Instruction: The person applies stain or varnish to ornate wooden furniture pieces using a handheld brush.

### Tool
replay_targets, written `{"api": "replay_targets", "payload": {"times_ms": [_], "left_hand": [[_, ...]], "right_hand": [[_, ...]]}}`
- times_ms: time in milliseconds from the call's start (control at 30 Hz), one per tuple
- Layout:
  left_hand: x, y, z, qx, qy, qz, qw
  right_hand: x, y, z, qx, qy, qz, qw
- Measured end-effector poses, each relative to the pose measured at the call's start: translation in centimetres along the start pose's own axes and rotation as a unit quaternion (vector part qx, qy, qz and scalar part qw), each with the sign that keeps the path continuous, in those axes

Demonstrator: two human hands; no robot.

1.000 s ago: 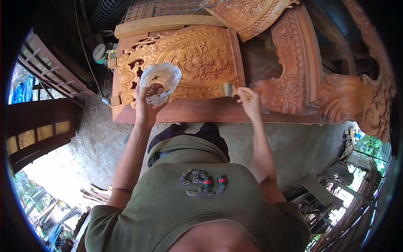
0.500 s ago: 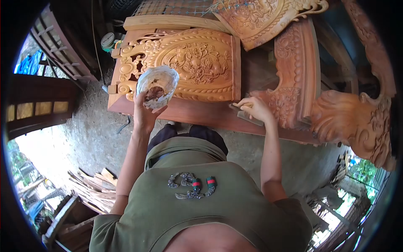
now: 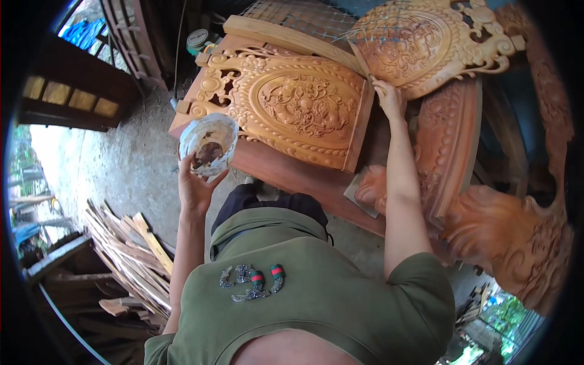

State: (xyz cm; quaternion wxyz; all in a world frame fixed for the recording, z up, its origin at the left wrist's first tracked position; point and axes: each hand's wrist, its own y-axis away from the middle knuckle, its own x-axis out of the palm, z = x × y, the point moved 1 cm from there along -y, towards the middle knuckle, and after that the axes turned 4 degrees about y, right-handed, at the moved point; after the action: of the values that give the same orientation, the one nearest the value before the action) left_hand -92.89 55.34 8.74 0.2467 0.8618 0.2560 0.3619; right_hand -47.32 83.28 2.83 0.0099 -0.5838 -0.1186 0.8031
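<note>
My left hand (image 3: pixel 198 190) is closed on the rim and side of a whitish, crusted bowl (image 3: pixel 190 137) with dark brown residue inside. It stays near the lower left of a carved wooden panel (image 3: pixel 286 103), which lies flat with an oval floral relief. My right hand (image 3: pixel 390 100) reaches forward, fingers pinched round a small brush (image 3: pixel 373 79). The tip of the brush is at the panel's far right corner, where a second carved panel (image 3: pixel 420 45) lies close by. Most of the brush is hidden by the fingers.
Below the panels is a reddish wooden surface (image 3: pixel 292 176). Carved chair parts (image 3: pixel 447 140) and a scrolled leg (image 3: pixel 499 237) crowd the right side. A plank (image 3: pixel 292 39) and wire mesh (image 3: pixel 310 18) lie at the back. Wood strips (image 3: pixel 134 249) are piled at lower left.
My right hand has moved forward with the brush, from the near edge to the panel's far right corner. My left hand and the bowl are slightly lower and left; the view has turned.
</note>
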Motion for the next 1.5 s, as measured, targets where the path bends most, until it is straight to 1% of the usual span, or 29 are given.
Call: {"api": "replay_targets", "payload": {"times_ms": [33,67,133,167,200,267,333,367,400,433,467,533,600,667,733,800,833,867,933,967,1067,1167,1267,1300,1333,1400,1433,1467,1500], "left_hand": [[-0.5,0.4,0.2,0.004,0.013,-0.017,1.0],[-0.9,0.8,0.4,0.006,0.016,-0.023,1.0],[-1.3,1.3,0.7,0.007,0.025,-0.036,0.999],[-1.3,1.4,0.9,0.008,0.027,-0.041,0.999],[-1.4,1.4,1.0,0.009,0.031,-0.048,0.998],[-1.3,1.3,1.5,0.003,0.032,-0.052,0.998],[-0.7,0.4,1.7,-0.015,0.029,-0.04,0.999],[-0.6,-0.2,1.7,-0.02,0.024,-0.033,0.999],[-0.3,-0.9,1.6,-0.034,0.024,-0.012,0.999],[0.0,-1.5,1.6,-0.048,0.027,0.01,0.998],[0.4,-2.0,1.4,-0.052,0.027,0.014,0.998],[1.6,-2.8,0.6,-0.037,-0.002,0.042,0.998],[2.3,-3.6,0.0,-0.033,-0.005,0.051,0.998],[2.5,-4.4,-0.3,-0.029,-0.019,0.06,0.998],[2.5,-4.9,-0.2,-0.04,-0.011,0.057,0.998],[2.8,-4.6,-0.3,-0.047,-0.012,0.07,0.996],[2.8,-4.5,-0.3,-0.046,-0.012,0.068,0.997],[2.8,-4.3,-0.2,-0.046,-0.012,0.069,0.996],[2.5,-4.0,-0.3,-0.047,-0.013,0.07,0.996],[2.3,-3.8,-0.3,-0.049,-0.018,0.062,0.997],[1.9,-3.5,-0.4,-0.039,-0.022,0.037,0.998],[1.1,-3.4,-0.5,-0.032,-0.022,0.022,0.999],[0.8,-3.7,-0.2,-0.043,-0.013,0.024,0.999],[0.8,-3.8,-0.1,-0.049,-0.012,0.024,0.998],[0.9,-3.8,0.0,-0.052,-0.015,0.025,0.998],[1.7,-3.7,0.1,-0.058,-0.016,0.038,0.997],[2.0,-3.7,0.2,-0.061,-0.018,0.039,0.997],[2.3,-3.6,0.2,-0.059,-0.022,0.049,0.997],[2.5,-3.6,0.2,-0.056,-0.025,0.06,0.996]], "right_hand": [[0.6,-0.1,-0.4,-0.011,0.001,-0.023,1.0],[1.3,0.1,-1.0,-0.016,-0.002,-0.018,1.0],[1.0,1.7,-0.3,-0.036,-0.006,0.037,0.999],[0.3,3.0,0.4,-0.005,0.021,0.088,0.996],[-1.8,4.8,3.3,0.03,0.049,0.14,0.988],[-3.3,7.9,5.8,0.031,0.054,0.212,0.975],[-3.4,11.3,6.6,0.006,0.014,0.26,0.966],[-4.2,12.4,7.3,0.067,-0.041,0.343,0.936],[-5.7,13.0,9.0,0.125,-0.097,0.42,0.893],[-6.2,13.5,9.2,0.136,-0.132,0.463,0.866],[-6.4,13.6,8.9,0.141,-0.13,0.46,0.867],[-6.7,13.0,8.5,0.111,-0.163,0.464,0.864],[-6.1,11.2,7.9,0.098,-0.158,0.385,0.904],[-4.3,8.6,6.4,0.093,-0.119,0.309,0.939],[-3.0,6.3,5.2,0.052,-0.07,0.191,0.978],[-1.7,4.2,4.2,0.052,-0.043,0.045,0.997],[-1.1,3.3,3.6,0.006,-0.051,-0.018,0.999],[0.0,2.7,3.1,0.004,-0.053,-0.017,0.998],[0.8,2.2,2.9,0.125,-0.22,0.006,0.967],[0.9,2.5,2.7,0.125,-0.22,0.006,0.968],[-0.6,5.3,4.0,0.138,-0.118,0.099,0.978],[-2.6,9.8,6.5,0.175,-0.145,0.226,0.947],[-4.5,13.1,9.1,0.196,-0.086,0.34,0.916],[-5.5,13.3,9.9,0.194,-0.07,0.415,0.886],[-5.5,13.7,9.7,0.198,-0.071,0.415,0.885],[-5.4,14.1,8.9,0.185,-0.086,0.482,0.852],[-5.5,13.7,8.4,0.178,-0.111,0.462,0.862],[-5.9,13.2,8.0,0.138,-0.068,0.423,0.893],[-5.6,12.7,7.4,0.147,-0.06,0.364,0.918]]}}
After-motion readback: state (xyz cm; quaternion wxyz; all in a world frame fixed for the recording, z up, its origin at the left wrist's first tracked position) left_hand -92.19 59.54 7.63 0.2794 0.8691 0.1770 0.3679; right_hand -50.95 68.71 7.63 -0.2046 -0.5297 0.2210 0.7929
